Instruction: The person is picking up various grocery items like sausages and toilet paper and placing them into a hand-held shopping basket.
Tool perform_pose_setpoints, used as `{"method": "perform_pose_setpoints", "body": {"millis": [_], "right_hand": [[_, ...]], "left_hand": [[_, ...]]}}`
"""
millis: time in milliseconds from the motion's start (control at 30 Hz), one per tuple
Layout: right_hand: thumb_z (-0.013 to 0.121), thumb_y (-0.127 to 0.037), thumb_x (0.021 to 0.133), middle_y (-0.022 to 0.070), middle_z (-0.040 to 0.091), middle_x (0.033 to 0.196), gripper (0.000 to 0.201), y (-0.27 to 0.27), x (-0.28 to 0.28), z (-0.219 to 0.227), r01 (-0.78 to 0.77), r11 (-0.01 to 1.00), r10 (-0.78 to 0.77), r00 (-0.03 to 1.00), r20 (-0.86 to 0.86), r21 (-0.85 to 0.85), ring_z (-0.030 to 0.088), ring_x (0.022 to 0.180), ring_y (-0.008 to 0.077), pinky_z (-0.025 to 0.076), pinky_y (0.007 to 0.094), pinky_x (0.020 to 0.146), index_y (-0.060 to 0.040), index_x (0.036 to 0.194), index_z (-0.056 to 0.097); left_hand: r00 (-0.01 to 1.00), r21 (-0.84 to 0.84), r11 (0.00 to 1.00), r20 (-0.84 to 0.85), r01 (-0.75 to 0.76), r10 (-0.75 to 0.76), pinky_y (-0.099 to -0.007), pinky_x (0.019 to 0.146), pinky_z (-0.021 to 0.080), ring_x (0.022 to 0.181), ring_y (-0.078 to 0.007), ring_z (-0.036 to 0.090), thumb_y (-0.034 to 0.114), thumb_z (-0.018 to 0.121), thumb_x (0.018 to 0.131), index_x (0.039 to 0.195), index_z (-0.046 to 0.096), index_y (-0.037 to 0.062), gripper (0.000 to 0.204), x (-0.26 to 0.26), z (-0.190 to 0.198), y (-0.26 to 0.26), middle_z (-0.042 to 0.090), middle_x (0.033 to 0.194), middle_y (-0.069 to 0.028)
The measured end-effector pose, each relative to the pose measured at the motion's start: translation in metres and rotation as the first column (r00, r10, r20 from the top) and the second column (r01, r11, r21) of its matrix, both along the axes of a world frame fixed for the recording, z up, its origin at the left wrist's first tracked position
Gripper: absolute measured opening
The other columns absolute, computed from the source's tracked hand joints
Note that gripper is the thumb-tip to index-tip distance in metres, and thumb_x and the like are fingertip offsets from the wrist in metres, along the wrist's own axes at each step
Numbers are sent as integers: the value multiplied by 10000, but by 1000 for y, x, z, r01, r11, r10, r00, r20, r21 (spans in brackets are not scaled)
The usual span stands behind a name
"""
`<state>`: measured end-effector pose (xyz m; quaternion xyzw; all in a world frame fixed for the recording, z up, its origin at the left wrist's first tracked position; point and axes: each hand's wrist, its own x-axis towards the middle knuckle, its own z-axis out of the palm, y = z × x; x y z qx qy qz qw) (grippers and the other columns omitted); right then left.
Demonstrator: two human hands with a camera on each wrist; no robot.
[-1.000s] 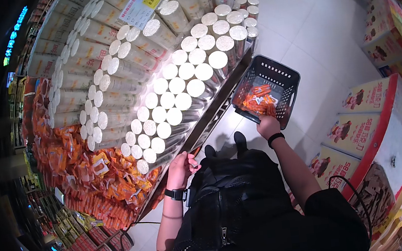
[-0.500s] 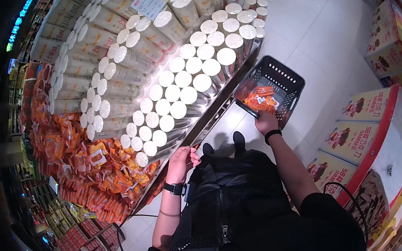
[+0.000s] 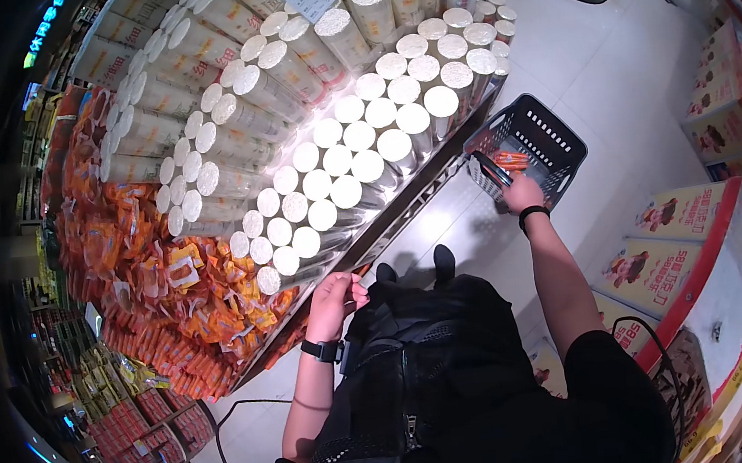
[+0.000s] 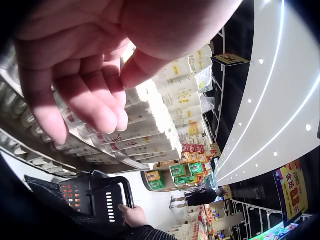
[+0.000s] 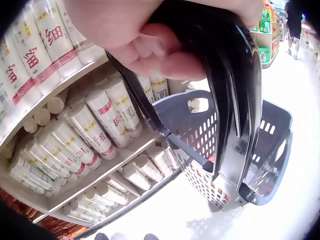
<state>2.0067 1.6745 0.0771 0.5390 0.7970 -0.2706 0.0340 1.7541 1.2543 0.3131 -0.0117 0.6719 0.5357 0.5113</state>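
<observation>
R hand [image 3: 523, 193] gripped handle [image 3: 491, 169] of basket [image 3: 560, 121] w/ orange pkts [image 3: 510, 161]; L hand [image 3: 331, 302] hung loose nr white packs [image 3: 317, 185].

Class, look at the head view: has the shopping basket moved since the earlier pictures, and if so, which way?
Yes. The shopping basket has moved forward along the display shelf, nearer to its far end.

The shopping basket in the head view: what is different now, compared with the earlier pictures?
The basket and the right grip have moved up and to the right in that view, farther from the shoes. Less of the orange packets inside shows now. Nothing was taken hold of or let go: the right grip still holds the handle, and the left grip has stayed almost where it was.
</observation>
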Motion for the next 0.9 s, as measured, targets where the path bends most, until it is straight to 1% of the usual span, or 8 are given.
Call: {"method": "perform_pose_setpoints", "body": {"millis": [67,200,367,567,633,800,833,900], "right_hand": [[711,-308,943,220,782,1096,311,9,2,4,4,1000,-4,1000,12,-12,740,1053,436,587,550,954,-129,1188,778],[751,-307,926,220,782,1144,372,14,10,19,-46,998,47,998,30,-45,749,1085,416,597,534,969,-102,1237,751],[758,-285,918,250,777,1082,347,12,12,26,-32,999,32,999,28,-18,744,1039,447,595,540,939,-73,1193,748],[765,-244,923,255,781,1059,342,7,6,35,6,1000,-6,1000,17,22,747,1015,460,599,547,911,-38,1194,731],[710,-274,931,239,780,1121,382,8,7,29,11,1000,-11,999,34,-2,744,1075,440,589,547,963,-104,1272,737],[727,-290,964,240,769,956,248,9,8,11,-27,995,24,999,27,93,744,954,466,582,564,842,-61,1059,713],[765,-275,945,249,758,937,286,8,8,7,-16,996,16,1000,-2,91,744,934,465,581,553,835,-26,1064,691],[795,-260,944,235,737,1004,334,4,2,13,-38,992,59,982,-178,121,717,1001,443,559,525,915,7,1100,668]], "left_hand": [[1000,2,1000,0,-3,3,-322,819,631,822,-129,723,255,540,1143,1151,679,53,245,1,0,-4,750,933,-51],[1000,8,1000,1,-17,17,-317,824,629,829,-126,722,263,546,1142,1152,678,53,248,-2,1,-6,750,939,-51],[999,-5,999,-1,-35,35,-347,847,618,836,-150,710,210,527,1151,1155,656,43,210,-7,9,2,732,942,-58],[999,19,1000,-40,-3,4,-297,821,610,828,-122,722,252,544,1152,1158,686,50,247,-13,11,12,757,945,-47],[994,10,1000,-105,9,-8,-293,814,606,825,-121,718,238,540,1158,1165,684,39,245,-12,19,18,755,943,-48],[963,126,988,-263,90,-54,-264,848,563,861,-108,691,188,550,1156,1182,664,-2,223,-22,32,20,734,945,-44],[960,119,988,-273,100,-65,-265,856,561,876,-106,687,174,547,1156,1196,655,-7,215,-25,35,20,727,946,-43],[950,124,986,-304,111,-69,-259,864,555,903,-105,682,162,555,1150,1214,652,-10,207,-30,43,21,719,968,-43]]}}
